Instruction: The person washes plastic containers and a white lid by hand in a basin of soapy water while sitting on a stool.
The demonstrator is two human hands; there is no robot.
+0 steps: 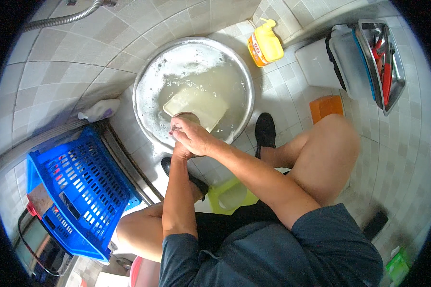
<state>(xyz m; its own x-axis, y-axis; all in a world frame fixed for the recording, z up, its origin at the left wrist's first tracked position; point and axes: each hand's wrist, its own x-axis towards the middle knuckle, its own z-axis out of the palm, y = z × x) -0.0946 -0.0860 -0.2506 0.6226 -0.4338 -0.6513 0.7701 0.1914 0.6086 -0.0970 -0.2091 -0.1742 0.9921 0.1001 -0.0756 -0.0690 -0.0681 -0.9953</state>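
Observation:
A wide metal basin of cloudy, sudsy water stands on the tiled floor ahead of me. Under the water lies a pale, flat, rectangular piece, its kind unclear. Over the basin's near edge, my right hand is closed and crosses on top of my left hand, which it mostly covers. A small, rounded, brownish thing shows just beyond the fingers, at the near edge of the pale piece. My hands seem to grip it, though my fingers hide most of it.
A yellow pump bottle stands right of the basin. Farther right are stacked containers, a metal tray with red-handled tools and an orange block. On the left are a blue basket and a white bottle. A green stool is beneath me.

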